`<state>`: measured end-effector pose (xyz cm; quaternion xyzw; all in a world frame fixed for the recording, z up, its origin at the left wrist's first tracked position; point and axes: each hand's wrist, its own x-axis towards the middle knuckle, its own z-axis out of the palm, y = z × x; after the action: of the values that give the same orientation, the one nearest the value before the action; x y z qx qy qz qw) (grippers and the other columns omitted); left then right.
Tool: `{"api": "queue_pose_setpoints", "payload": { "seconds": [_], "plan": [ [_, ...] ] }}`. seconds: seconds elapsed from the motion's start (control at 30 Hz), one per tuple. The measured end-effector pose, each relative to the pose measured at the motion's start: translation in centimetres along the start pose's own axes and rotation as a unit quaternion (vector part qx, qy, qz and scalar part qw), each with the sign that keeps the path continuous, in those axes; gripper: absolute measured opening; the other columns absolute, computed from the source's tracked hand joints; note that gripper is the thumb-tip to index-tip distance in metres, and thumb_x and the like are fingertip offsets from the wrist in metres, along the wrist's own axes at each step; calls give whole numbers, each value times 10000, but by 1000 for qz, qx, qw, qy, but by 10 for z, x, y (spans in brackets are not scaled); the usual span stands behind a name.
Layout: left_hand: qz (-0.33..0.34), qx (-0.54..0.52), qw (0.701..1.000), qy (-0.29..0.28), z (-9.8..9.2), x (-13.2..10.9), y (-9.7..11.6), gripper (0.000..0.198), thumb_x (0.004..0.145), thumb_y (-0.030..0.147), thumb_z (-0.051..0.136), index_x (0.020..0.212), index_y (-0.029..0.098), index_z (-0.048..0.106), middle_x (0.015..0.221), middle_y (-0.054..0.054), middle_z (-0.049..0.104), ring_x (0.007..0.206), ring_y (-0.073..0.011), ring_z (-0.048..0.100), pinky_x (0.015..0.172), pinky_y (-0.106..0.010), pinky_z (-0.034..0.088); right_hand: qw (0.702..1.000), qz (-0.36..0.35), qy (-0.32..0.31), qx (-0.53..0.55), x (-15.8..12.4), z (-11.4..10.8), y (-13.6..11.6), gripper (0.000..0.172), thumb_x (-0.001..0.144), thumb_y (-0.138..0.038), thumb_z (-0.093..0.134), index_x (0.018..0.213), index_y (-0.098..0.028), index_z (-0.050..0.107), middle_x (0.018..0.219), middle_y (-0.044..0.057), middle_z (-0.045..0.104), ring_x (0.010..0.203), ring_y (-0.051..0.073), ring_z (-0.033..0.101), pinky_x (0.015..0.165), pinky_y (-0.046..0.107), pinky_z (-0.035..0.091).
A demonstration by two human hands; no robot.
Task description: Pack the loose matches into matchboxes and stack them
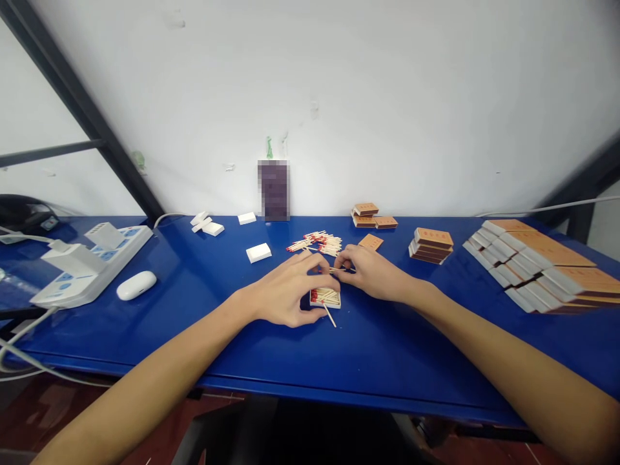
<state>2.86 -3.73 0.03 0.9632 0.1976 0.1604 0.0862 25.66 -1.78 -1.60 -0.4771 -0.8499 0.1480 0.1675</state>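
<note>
My left hand (290,290) and my right hand (371,271) meet over the middle of the blue table (194,342). Both pinch a few red-tipped matches between their fingertips. Just below them lies an open white matchbox tray (325,298) partly filled with matches; my left thumb rests at its side. One loose match (330,316) lies slanted by the tray's front. Behind the hands is a loose pile of matches (317,243), with an orange matchbox sleeve (371,242) beside it.
Stacks of orange matchboxes (431,245) and a long row of them (537,268) fill the right. More boxes (372,216) sit at the back. Empty white trays (258,252) lie left of centre. A power strip (90,261) and white earbud case (136,285) are far left.
</note>
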Motion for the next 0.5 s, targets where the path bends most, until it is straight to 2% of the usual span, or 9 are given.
{"api": "queue_pose_setpoints", "payload": {
  "seconds": [0.1, 0.27, 0.5],
  "plan": [
    [23, -8, 1000, -7, 0, 1, 4, 164, 860, 245, 618, 1002, 232, 699, 1170, -90, 515, 1050, -227, 516, 992, -381, 404, 1000, -6, -8, -12, -1, -3, -2, 161, 895, -268, 544, 805, -171, 636, 827, 56, 602, 752, 183, 539, 663, 290, 378],
    [12, -40, 999, -3, 2, 1, 4, 139, 905, 255, 587, 902, 218, 721, 1141, -77, 534, 976, -196, 528, 947, -369, 427, 1000, -3, -4, -31, -2, -4, -3, 136, 884, -247, 542, 800, -171, 617, 810, 48, 599, 734, 172, 532, 653, 279, 366],
    [-30, -119, 990, 62, 5, 1, -1, 111, 876, 261, 616, 836, 195, 695, 1052, -61, 550, 966, -177, 554, 915, -336, 464, 999, -14, 28, 0, -6, -16, -1, 118, 845, -268, 567, 801, -181, 634, 805, 29, 619, 722, 161, 533, 688, 289, 374]
  ]
}}
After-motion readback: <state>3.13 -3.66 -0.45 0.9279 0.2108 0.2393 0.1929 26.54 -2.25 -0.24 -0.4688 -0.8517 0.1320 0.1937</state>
